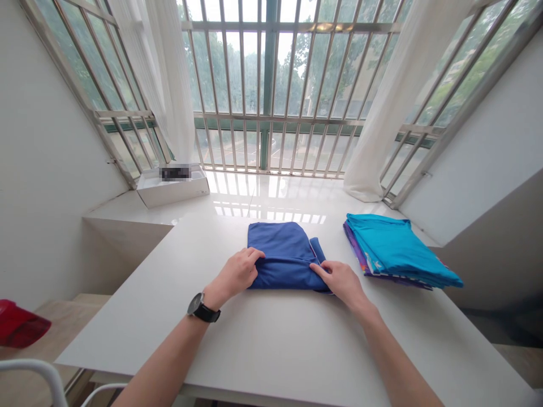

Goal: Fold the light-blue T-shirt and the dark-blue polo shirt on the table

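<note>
A dark blue folded garment (pixel 280 240) lies on the white table (pixel 271 333) in front of me, a crease running across its middle. My left hand (pixel 240 268) is closed on its left edge, thumb and fingers pinching the fabric at the crease. At the right edge my right hand (pixel 337 280) pinches the same fold between thumb and fingers. Beside that hand a narrow strip of blue cloth sticks out from the garment. The undersides of both hands' grips are partly hidden. A black watch is on my left wrist.
To the right sits a stack of folded clothes (pixel 390 249), bright blue on top and purple below. A white open box (pixel 173 189) stands on the sill at the back left. Barred windows and white curtains (pixel 382 113) are behind. A red object (pixel 21 325) shows at lower left.
</note>
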A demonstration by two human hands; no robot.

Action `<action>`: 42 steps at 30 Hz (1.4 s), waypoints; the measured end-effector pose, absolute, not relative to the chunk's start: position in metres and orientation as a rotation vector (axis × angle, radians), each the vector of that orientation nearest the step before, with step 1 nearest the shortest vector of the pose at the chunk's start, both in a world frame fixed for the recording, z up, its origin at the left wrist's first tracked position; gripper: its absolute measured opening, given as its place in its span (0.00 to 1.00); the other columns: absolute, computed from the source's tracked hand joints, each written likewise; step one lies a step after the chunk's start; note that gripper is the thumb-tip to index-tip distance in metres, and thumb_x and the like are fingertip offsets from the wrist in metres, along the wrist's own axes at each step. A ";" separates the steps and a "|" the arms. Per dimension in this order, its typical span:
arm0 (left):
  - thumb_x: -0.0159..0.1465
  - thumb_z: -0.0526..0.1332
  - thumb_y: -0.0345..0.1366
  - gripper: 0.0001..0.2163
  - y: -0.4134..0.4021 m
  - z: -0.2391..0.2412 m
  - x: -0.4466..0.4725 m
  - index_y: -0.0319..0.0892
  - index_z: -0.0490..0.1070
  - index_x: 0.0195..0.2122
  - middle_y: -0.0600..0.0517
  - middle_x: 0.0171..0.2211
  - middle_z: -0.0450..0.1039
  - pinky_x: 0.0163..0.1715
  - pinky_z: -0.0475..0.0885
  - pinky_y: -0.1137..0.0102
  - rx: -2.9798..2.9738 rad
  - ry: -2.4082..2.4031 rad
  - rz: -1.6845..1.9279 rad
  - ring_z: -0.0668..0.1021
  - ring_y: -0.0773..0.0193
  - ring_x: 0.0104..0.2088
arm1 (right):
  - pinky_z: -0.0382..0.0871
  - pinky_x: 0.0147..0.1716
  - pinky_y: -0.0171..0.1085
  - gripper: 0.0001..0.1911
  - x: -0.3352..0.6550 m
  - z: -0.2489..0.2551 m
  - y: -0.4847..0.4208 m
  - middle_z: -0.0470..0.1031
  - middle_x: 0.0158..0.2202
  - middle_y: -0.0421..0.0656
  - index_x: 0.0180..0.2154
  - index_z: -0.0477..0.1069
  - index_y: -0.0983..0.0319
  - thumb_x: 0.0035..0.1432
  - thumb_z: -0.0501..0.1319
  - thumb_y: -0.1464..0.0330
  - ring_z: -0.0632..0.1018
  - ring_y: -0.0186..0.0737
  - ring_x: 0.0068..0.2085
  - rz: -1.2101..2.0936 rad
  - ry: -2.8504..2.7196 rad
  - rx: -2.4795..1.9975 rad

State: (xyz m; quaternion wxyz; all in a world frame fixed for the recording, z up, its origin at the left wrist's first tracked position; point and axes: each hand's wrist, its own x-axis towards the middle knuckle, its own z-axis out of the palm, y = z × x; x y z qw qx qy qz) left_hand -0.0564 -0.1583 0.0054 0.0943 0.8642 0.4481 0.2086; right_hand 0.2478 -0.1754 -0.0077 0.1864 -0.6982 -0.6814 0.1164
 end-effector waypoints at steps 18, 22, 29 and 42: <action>0.68 0.51 0.24 0.14 -0.154 -0.010 -0.047 0.45 0.72 0.46 0.47 0.47 0.75 0.51 0.70 0.61 2.695 1.316 0.688 0.74 0.57 0.48 | 0.53 0.25 0.36 0.26 0.245 -0.013 -0.176 0.77 0.24 0.44 0.23 0.70 0.57 0.65 0.52 0.49 0.75 0.42 0.27 0.230 -1.911 -2.018; 0.66 0.47 0.19 0.20 -0.158 -0.009 -0.044 0.45 0.72 0.49 0.48 0.49 0.74 0.50 0.71 0.63 2.744 1.130 0.603 0.75 0.59 0.46 | 0.54 0.25 0.37 0.26 0.245 -0.016 -0.176 0.77 0.24 0.44 0.23 0.71 0.57 0.65 0.52 0.49 0.76 0.44 0.28 0.195 -1.903 -2.004; 0.63 0.47 0.20 0.21 -0.160 -0.008 -0.043 0.46 0.73 0.48 0.50 0.44 0.76 0.46 0.73 0.67 2.638 1.220 0.525 0.77 0.61 0.43 | 0.55 0.26 0.36 0.19 0.243 -0.017 -0.176 0.75 0.23 0.40 0.30 0.72 0.56 0.63 0.55 0.50 0.76 0.43 0.28 0.160 -1.848 -1.943; 0.60 0.50 0.21 0.20 -0.169 -0.002 -0.038 0.46 0.75 0.46 0.50 0.40 0.77 0.42 0.73 0.70 2.605 1.158 0.507 0.79 0.61 0.38 | 0.60 0.30 0.37 0.23 0.241 -0.018 -0.177 0.75 0.32 0.44 0.31 0.68 0.58 0.66 0.49 0.48 0.74 0.41 0.31 0.061 -1.855 -1.739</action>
